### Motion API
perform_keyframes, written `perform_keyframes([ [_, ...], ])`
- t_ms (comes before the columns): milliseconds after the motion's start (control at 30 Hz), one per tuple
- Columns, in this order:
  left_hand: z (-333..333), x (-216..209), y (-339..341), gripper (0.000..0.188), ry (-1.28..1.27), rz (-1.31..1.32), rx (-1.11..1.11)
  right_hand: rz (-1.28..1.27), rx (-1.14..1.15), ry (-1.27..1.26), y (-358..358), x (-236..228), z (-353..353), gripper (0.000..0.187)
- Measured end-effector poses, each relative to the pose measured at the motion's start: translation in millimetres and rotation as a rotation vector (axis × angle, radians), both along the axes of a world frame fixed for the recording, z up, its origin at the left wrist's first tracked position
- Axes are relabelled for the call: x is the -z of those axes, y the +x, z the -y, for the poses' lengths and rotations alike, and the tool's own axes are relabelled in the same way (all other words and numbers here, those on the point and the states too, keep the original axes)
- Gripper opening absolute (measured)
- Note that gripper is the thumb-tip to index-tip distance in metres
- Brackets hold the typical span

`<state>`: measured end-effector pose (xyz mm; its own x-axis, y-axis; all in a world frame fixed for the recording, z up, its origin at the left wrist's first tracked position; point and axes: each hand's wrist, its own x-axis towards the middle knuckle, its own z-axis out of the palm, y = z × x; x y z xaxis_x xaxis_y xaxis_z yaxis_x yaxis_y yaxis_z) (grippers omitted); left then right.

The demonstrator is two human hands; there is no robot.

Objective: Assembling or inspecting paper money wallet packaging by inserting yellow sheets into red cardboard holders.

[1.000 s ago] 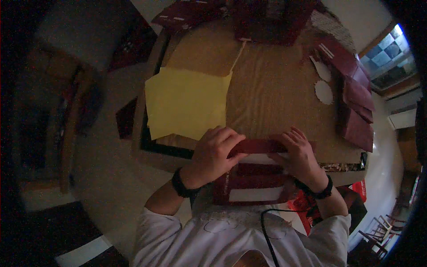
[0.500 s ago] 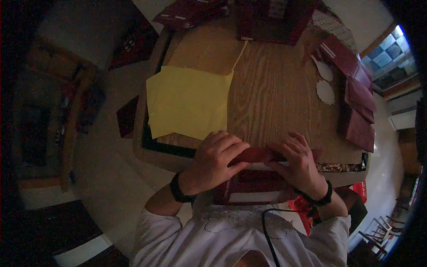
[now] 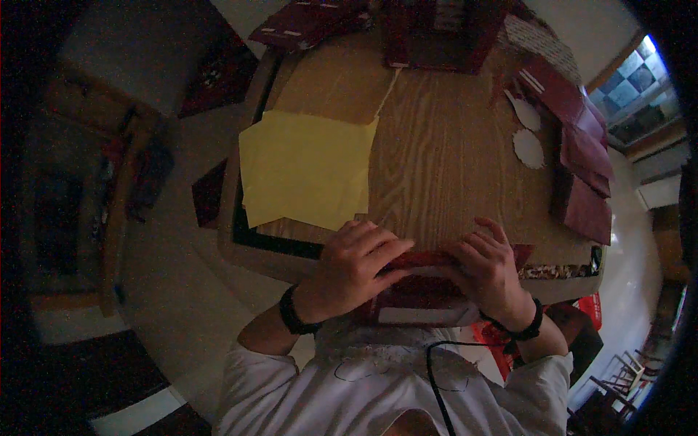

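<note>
A dark red folded paper piece [image 3: 418, 294] with a pale panel along its lower part lies across the near edge of the table, close to my body. My left hand [image 3: 356, 260] is closed on the left end of its upper fold, thumb below and fingers above. At the right end, my right hand [image 3: 486, 263] pinches the same fold, its index finger lifted off. My fingers cover both ends of the fold. A yellow paper sheet [image 3: 305, 171] lies flat just beyond my left hand.
Folded dark red paper pieces [image 3: 585, 211] overlap at the table's right. Beside them lie a scalloped pale disc [image 3: 528, 149] and a spoon-shaped white piece [image 3: 525, 115]. A dark red box-like item [image 3: 436, 43] stands at the far edge; more red pieces [image 3: 309, 25] lie far left.
The red paper's upper fold has narrowed between my hands, and its lower panel has tipped up slightly. My right fingers have curled in closer over the fold. Other things stay put.
</note>
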<state>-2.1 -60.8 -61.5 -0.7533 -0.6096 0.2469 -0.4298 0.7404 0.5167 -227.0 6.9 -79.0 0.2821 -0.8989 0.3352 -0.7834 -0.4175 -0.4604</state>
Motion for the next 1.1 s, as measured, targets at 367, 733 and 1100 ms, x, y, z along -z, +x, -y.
perform_keyframes([
  [367,9,-10,13,0.034,0.119,0.111,0.041,-0.172,0.098,0.021,-13,-9,-13,0.033],
  [733,-25,-92,9,0.058,-0.294,0.424,0.065,-0.181,0.153,0.03,-28,-17,-9,0.036],
  [1100,-6,-8,-37,0.046,-0.213,0.246,0.073,-0.206,0.033,-0.015,-11,-16,-11,0.047],
])
